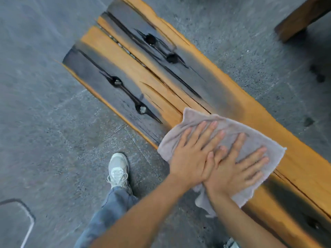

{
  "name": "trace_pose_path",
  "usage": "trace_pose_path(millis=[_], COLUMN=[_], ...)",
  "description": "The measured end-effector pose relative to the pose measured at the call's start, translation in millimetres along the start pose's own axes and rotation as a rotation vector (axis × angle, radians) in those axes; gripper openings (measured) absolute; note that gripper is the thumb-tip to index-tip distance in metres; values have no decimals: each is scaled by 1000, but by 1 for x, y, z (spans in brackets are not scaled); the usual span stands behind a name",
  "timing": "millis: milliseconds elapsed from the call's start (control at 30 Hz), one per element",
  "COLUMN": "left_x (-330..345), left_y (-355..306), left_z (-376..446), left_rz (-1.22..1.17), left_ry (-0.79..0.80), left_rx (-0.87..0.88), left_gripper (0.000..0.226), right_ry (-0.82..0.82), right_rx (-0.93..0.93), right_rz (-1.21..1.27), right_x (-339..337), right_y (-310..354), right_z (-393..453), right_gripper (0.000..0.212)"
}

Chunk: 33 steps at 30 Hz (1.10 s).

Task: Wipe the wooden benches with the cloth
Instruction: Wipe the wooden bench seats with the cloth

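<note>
Two flat hands, left [192, 154] and right [234, 169], press one cloth [232, 126] onto one bench [136, 76], fingers straight.

The cloth [231, 133] lies spread on the table [179, 76], draped over its near edge. Both hands rest flat on the cloth, the left hand [193, 154] overlapping the right hand [234, 167]. A shoe [118, 169] stands on the floor [44, 104] before the near edge, and a second bench [302, 17] stands beyond the far edge

Even soft daylight, faint shadows, blurred edges — wide-angle warp
</note>
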State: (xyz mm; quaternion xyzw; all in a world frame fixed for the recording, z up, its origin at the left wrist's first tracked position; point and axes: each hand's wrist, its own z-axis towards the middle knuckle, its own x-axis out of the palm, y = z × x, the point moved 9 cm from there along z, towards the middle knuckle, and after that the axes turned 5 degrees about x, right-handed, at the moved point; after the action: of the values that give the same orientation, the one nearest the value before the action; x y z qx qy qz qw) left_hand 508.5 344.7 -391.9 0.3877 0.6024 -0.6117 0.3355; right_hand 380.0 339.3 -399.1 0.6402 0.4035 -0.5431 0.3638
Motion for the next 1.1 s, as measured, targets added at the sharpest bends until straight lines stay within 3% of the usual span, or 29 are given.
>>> trace_pose_path(millis=[67,167,267,400,533,633,767,867,1000,1100], left_x=[-41,-112,-171,-196,-193,-159,-84,-70,-103,-141], left_y=[57,181,302,383,362,288,160,121,157,224], left_z=[21,42,55,60,45,13,-12,-5,23,61], left_rz=[39,104,133,-4,98,121,-14,-38,-4,41], left_ry=[-38,-75,-95,-77,-216,-275,-194,-140,-222,-335], left_rx=[1,-166,-383,-611,-646,-603,-414,-263,-104,-329], left_gripper=[56,59,65,69,59,63,67,71,63,55], right_ry=[-31,-56,22,103,92,74,60,79,89,130], right_rx=[18,-182,-385,-619,-951,-1098,-846,-633,-586,-690], right_rz=[27,75,104,52,-58,-64,-131,-123,-92,-94], right_x=[2,7,14,22,21,12,3,-1,4,11], right_y=[67,219,363,468,466,392,228,166,209,306], right_z=[-10,-29,-42,-46,-60,-65,-39,-26,-12,10], right_gripper=[56,57,58,56,52,53,62,65,57,56])
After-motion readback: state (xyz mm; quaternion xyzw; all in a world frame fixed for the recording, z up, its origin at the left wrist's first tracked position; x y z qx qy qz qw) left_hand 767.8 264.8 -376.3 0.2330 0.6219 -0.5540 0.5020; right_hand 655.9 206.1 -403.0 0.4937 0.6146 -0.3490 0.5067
